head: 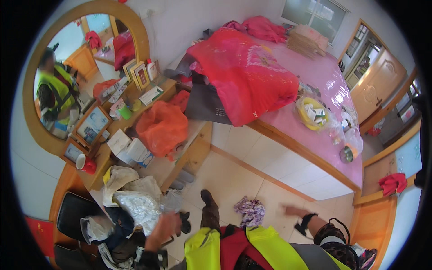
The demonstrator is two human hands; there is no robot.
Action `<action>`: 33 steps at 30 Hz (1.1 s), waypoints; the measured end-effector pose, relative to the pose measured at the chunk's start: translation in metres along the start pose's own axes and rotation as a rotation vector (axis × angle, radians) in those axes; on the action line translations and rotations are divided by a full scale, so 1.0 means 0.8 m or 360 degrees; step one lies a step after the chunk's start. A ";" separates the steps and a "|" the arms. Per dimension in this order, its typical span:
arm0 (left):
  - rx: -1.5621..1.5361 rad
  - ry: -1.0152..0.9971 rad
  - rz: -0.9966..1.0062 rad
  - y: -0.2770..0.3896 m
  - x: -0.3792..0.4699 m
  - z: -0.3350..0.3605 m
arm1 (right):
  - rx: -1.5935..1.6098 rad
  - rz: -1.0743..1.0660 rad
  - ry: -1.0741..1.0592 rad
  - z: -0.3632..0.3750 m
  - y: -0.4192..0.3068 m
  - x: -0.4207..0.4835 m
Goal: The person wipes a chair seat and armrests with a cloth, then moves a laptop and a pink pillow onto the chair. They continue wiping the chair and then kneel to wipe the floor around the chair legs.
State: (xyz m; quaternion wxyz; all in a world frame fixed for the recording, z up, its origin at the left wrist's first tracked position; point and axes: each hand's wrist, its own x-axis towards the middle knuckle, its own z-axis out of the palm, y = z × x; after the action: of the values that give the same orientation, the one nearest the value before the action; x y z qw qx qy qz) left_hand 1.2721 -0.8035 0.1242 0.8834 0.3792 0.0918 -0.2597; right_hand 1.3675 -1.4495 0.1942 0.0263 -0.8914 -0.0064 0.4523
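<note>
My left hand (163,229) is blurred by motion, in front of a chair heaped with clothes (123,233). Whether its fingers are closed is unclear. A white plastic bag (138,206) lies on the heap just beyond it. My right hand (294,211) hangs over the tiled floor, also blurred, with nothing visible in it. Black straps circle both wrists. Between the hands, a crumpled purple and white patterned cloth (249,210) lies on the floor near my dark shoe (207,197).
A dressing table (101,165) with a round mirror (143,40) stands left, bearing an orange plastic bag (162,128), boxes and a red mug (88,166). Ahead is a bed (324,67) with a red quilt (233,67) and a yellow basket (312,114). A wooden door (378,86) is at right.
</note>
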 end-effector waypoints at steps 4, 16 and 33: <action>-0.0329 -0.0325 0.0407 0.159 0.240 0.069 | 0.1690 -0.0607 0.1441 -0.305 -0.039 -0.036; -0.0450 0.0836 0.0244 0.161 0.676 0.184 | 0.2143 -0.0728 0.2122 -0.680 -0.036 -0.088; -0.1202 0.0741 0.0665 0.236 0.650 0.239 | 0.1285 -0.0394 0.1042 -0.989 -0.099 0.204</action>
State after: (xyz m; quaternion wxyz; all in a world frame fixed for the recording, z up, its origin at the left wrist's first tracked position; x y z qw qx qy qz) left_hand 1.8061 -1.0339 0.1877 0.9484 0.0905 0.2965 0.0662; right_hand 2.1034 -1.3973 0.5332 0.4209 -0.8975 0.0717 0.1105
